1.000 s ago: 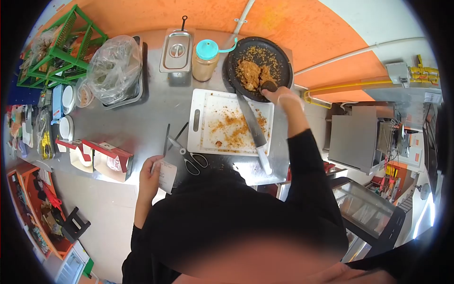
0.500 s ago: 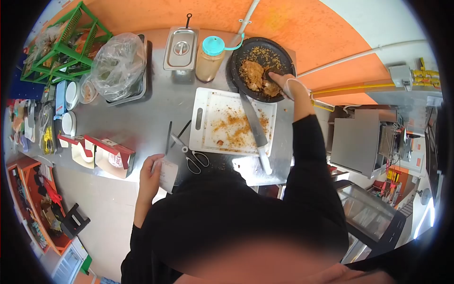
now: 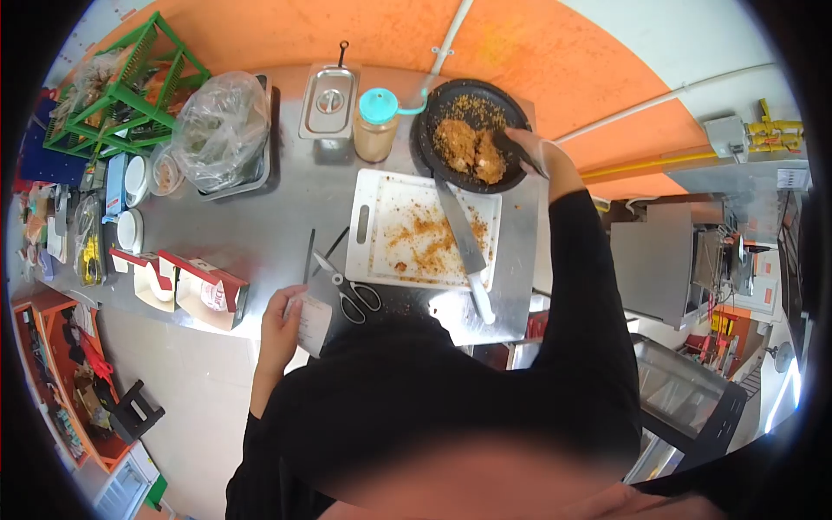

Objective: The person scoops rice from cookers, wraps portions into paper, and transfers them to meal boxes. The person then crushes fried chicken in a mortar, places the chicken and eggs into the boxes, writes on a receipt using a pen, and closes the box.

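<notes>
1. The metal surface (image 3: 286, 208) spreads ahead of both your grips.
2. Between them lies the crumb-strewn board (image 3: 373, 251), seemingly used already.
3. The pan (image 3: 424, 139), by your right grip (image 3: 551, 162), has the crumbed food (image 3: 457, 141) in it, none visibly boxed.
4. Left of your left grip (image 3: 276, 336), boxes (image 3: 208, 299) stand unclosed.
5. Right grip: narrow around a dark utensil (image 3: 517, 152).
6. Left grip: pinching a paper slip (image 3: 315, 328).

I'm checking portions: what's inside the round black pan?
The black pan holds crumb-coated food, with loose crumbs toward the wall. The right hand and its dark utensil cover part of the right side; what is beneath is hidden.
</notes>
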`<state>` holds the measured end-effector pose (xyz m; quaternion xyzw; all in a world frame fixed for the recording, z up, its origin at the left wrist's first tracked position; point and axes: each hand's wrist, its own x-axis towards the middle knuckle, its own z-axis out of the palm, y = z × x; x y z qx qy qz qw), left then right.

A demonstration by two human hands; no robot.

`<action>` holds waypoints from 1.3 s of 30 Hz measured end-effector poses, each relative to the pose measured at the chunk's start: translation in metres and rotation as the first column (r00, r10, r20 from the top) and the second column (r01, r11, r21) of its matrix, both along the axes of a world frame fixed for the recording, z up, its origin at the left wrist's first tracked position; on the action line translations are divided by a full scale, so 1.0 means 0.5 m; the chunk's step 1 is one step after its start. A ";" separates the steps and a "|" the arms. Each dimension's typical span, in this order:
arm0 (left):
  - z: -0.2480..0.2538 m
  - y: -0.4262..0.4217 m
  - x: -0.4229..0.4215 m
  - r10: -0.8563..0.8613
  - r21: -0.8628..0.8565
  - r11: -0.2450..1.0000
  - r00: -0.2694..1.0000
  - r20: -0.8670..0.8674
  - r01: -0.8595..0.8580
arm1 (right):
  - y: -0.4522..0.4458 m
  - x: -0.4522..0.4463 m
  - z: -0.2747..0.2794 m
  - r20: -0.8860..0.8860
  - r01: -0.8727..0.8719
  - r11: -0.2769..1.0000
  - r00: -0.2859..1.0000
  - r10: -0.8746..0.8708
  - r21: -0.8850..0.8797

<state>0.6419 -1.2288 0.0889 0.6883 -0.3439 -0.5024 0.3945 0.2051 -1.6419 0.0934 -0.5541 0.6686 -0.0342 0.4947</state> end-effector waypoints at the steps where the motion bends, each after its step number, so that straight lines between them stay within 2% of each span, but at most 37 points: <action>1: 0.000 0.004 0.001 -0.014 -0.022 1.000 1.000 0.023 0.014 | 0.002 -0.004 0.015 -0.048 0.096 0.995 0.994 -0.097 -0.022; 2: 0.000 0.013 0.000 -0.028 -0.027 0.999 0.999 0.045 0.029 | 0.006 -0.006 0.020 -0.095 0.192 0.981 0.976 -0.194 -0.034; 3: -0.007 0.021 0.001 0.028 -0.009 1.000 0.999 -0.020 -0.028 | -0.009 -0.010 0.032 -0.437 0.039 0.996 0.897 -0.069 -0.076; 4: -0.015 0.028 0.004 0.033 -0.009 0.999 0.999 -0.013 -0.033 | 0.002 -0.008 0.016 -0.430 0.035 0.997 0.901 -0.065 -0.076; 5: -0.021 0.033 0.007 0.035 0.013 0.999 0.999 0.006 -0.035 | 0.025 -0.001 -0.006 -0.597 -0.204 0.931 0.802 -0.019 -0.303; 6: -0.023 0.040 0.009 0.037 0.038 0.999 0.999 0.025 -0.038 | 0.048 0.006 -0.023 -0.743 -0.456 0.767 0.668 -0.040 -0.452; 7: -0.017 0.042 0.008 0.043 0.033 0.999 0.999 0.034 -0.044 | 0.068 0.033 -0.015 -0.800 -0.478 0.801 0.600 -0.002 -0.361; 8: -0.009 0.041 0.005 0.037 0.014 0.999 0.998 0.049 -0.038 | 0.073 0.030 -0.038 -0.793 -0.480 0.795 0.609 -0.003 -0.371; 10: 0.005 0.044 0.005 0.042 -0.010 0.999 0.996 0.078 -0.041 | 0.083 0.039 -0.085 -0.823 -0.595 0.669 0.566 -0.047 -0.447; 11: 0.009 0.047 0.005 0.043 -0.010 0.999 0.994 0.099 -0.042 | 0.085 0.051 -0.088 -0.806 -0.531 0.719 0.588 -0.070 -0.449; 12: 0.012 0.053 0.005 0.042 -0.009 0.999 0.992 0.120 -0.041 | 0.085 0.067 -0.093 -0.798 -0.530 0.714 0.599 -0.068 -0.458; 14: 0.003 0.064 0.007 0.056 -0.025 0.998 0.988 0.143 -0.053 | 0.093 0.114 -0.084 -0.612 -0.466 0.451 0.746 -0.262 -0.761; 15: 0.000 0.068 0.006 0.056 -0.011 0.998 0.986 0.158 -0.055 | 0.118 0.172 -0.019 -0.565 -0.363 0.677 0.819 -0.096 -0.641; 16: 0.002 0.072 0.005 0.056 0.004 0.998 0.983 0.173 -0.058 | 0.114 0.187 -0.055 -0.443 -0.364 0.631 0.896 0.036 -0.685; 19: 0.039 0.070 -0.018 0.065 0.005 0.998 0.984 0.163 -0.066 | 0.124 0.259 -0.069 -0.498 -0.399 0.671 0.866 0.050 -0.626; 20: 0.051 0.072 -0.023 0.067 0.009 0.998 0.986 0.149 -0.069 | 0.111 0.270 -0.091 -0.542 -0.389 0.704 0.840 0.006 -0.595; 21: 0.058 0.081 -0.026 0.087 0.010 0.996 0.985 0.148 -0.090 | 0.097 0.279 -0.110 -0.583 -0.375 0.734 0.811 -0.036 -0.566; 24: 0.052 0.131 -0.021 0.179 -0.026 0.984 0.973 0.149 -0.177 | 0.095 0.297 -0.111 -0.623 -0.404 0.763 0.782 0.002 -0.505; 26: 0.056 0.161 -0.016 0.218 -0.031 0.976 0.961 0.170 -0.216 | 0.081 0.284 -0.137 -0.600 -0.405 0.720 0.800 -0.020 -0.564; 28: 0.038 0.193 0.002 0.326 -0.006 0.945 0.942 0.082 -0.327 | 0.088 0.272 -0.140 -0.587 -0.457 0.681 0.808 0.048 -0.572; 29: 0.009 0.213 0.021 0.269 -0.073 0.963 0.925 0.268 -0.259 | 0.133 0.287 -0.039 -0.614 -0.459 0.752 0.784 0.092 -0.473; 30: 0.035 0.215 0.020 0.251 -0.110 0.968 0.903 0.349 -0.226 | 0.149 0.281 -0.053 -0.633 -0.521 0.599 0.773 0.030 -0.608; 31: 0.014 0.233 0.031 0.248 -0.157 0.966 0.909 0.334 -0.206 | 0.142 0.278 -0.071 -0.679 -0.601 0.507 0.733 0.041 -0.618; 32: 0.016 0.238 0.031 0.293 -0.127 0.954 0.927 0.233 -0.270 | 0.149 0.294 -0.042 -0.617 -0.560 0.633 0.770 0.162 -0.534; 33: 0.043 0.235 0.028 0.307 -0.110 0.952 0.912 0.272 -0.287 | 0.147 0.281 -0.079 -0.567 -0.538 0.576 0.810 0.151 -0.615; 34: 0.046 0.239 0.029 0.310 -0.114 0.951 0.902 0.301 -0.289 | 0.019 0.203 -0.296 -0.553 -0.594 0.391 0.803 0.224 -0.704; 35: 0.044 0.246 0.030 0.340 -0.128 0.940 0.900 0.271 -0.316 | 0.037 0.210 -0.260 -0.759 -0.770 0.234 0.632 0.156 -0.594; 37: 0.064 0.256 0.040 0.429 -0.175 0.902 0.866 0.258 -0.395 | 0.110 0.263 -0.112 -0.671 -0.640 0.581 0.713 0.205 -0.502; 38: 0.078 0.255 0.039 0.399 -0.135 0.917 0.868 0.294 -0.376 | 0.110 0.250 -0.149 -0.663 -0.643 0.474 0.733 0.153 -0.602; 39: 0.089 0.257 0.036 0.350 -0.088 0.936 0.881 0.319 -0.340 | 0.108 0.236 -0.161 -0.654 -0.633 0.464 0.743 0.140 -0.620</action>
